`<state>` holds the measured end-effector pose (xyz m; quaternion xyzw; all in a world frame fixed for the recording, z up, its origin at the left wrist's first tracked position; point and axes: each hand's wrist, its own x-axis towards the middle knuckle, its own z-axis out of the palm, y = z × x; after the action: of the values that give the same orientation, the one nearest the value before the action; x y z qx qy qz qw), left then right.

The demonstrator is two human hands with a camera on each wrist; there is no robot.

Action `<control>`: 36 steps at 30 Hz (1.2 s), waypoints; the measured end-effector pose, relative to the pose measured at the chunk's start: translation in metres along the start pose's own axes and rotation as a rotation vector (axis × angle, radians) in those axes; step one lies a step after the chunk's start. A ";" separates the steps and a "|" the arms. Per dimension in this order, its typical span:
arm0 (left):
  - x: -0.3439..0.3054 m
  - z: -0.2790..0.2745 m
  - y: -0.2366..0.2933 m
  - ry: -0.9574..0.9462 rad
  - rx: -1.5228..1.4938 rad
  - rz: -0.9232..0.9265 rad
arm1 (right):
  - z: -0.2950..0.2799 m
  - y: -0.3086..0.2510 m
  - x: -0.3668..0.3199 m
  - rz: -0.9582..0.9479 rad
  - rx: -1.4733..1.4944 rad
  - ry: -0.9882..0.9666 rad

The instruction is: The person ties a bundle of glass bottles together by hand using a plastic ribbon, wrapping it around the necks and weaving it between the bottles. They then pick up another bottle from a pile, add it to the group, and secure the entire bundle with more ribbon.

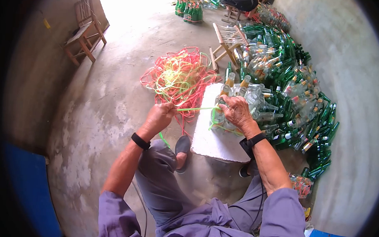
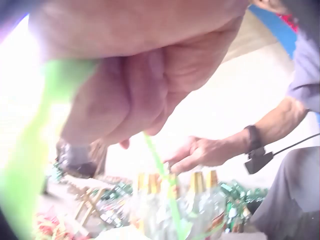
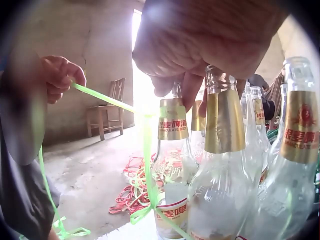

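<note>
My left hand (image 1: 161, 116), fingers curled, grips a light green plastic strap (image 1: 198, 108) and holds it stretched towards the right hand. Clear glass beer bottles (image 3: 220, 165) with gold neck labels stand upright in a close group on a white block (image 1: 217, 145). At the near bottle (image 3: 173, 120), the fingers of my right hand (image 1: 236, 112) hold the neck just below its mouth. The strap bends beside this bottle and drops to a knot (image 3: 151, 204) low on the group, where more strap runs round the bottles. A loose strap end hangs below my left hand.
A tangled heap of red and yellow-green strap (image 1: 178, 76) lies on the floor ahead. Many green and clear bottles (image 1: 290, 92) are piled along the right wall. A folding stool (image 1: 229, 42), a wooden chair (image 1: 85, 29) and another person (image 1: 239, 1) are farther off.
</note>
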<state>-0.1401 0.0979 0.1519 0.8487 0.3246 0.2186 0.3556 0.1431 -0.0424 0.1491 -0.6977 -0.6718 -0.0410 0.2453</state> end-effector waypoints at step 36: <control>0.024 0.019 0.116 -0.004 -0.097 0.227 | 0.011 0.004 -0.006 0.057 -0.064 -0.022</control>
<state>-0.0666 0.0438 0.2296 0.8621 0.2149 0.2713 0.3700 0.1434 -0.0435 0.1355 -0.7246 -0.6525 -0.0478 0.2166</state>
